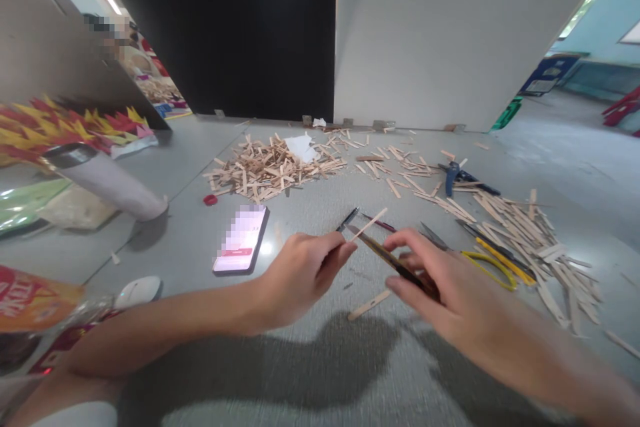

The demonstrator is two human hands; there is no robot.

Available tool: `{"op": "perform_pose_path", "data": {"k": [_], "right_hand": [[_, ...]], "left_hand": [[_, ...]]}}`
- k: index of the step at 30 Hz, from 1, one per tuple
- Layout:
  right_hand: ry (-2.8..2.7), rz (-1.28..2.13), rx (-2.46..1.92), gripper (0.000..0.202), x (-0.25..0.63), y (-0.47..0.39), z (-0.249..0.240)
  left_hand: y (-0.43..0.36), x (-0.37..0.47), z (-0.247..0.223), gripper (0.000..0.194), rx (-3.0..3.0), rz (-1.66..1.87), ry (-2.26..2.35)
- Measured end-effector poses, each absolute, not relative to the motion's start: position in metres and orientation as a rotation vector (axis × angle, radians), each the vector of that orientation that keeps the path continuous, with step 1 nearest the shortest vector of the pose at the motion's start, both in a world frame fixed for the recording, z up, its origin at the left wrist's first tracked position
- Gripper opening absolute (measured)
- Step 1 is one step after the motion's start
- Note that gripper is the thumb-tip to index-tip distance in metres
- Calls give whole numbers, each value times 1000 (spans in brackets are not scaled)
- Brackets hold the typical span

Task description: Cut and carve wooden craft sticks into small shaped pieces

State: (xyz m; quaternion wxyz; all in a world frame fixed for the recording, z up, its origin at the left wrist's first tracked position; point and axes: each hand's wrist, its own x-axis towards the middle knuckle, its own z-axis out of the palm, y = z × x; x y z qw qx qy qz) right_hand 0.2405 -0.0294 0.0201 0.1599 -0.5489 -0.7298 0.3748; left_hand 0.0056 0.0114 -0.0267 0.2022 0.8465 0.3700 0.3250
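Observation:
My left hand [313, 267] is closed, pinching a thin wooden stick [373, 223] that points up and to the right. My right hand [440, 287] is wrapped around a utility knife [387, 258] with a dark, yellowish body. The knife's tip lies close to the stick, just beyond my left fingertips; whether they touch I cannot tell. Below the knife, a loose wooden stick [369, 305] rests on the grey surface. Behind my hands lie a dark pen-like tool [347, 219] and a thin dark red tool [379, 222]. Yellow-handled scissors [493, 269] sit right of my right hand.
A heap of wood pieces [273, 170] is at the back, with more sticks [530, 227] at right beside blue-handled pliers [453, 177] and a yellow cutter [505, 260]. A phone [243, 240], tumbler [107, 180] and mouse [139, 292] lie left. Upright panels [410, 33] stand behind.

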Motion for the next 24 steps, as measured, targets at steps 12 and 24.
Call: {"op": "perform_pose_path", "data": {"k": [12, 24], "right_hand": [[-2173, 771, -1546, 30, 229, -33, 17], [-1624, 1921, -1414, 37, 254, -25, 28]], "left_hand": [[10, 9, -40, 32, 2352, 996, 1012], [12, 5, -44, 23, 2548, 970, 947]]}}
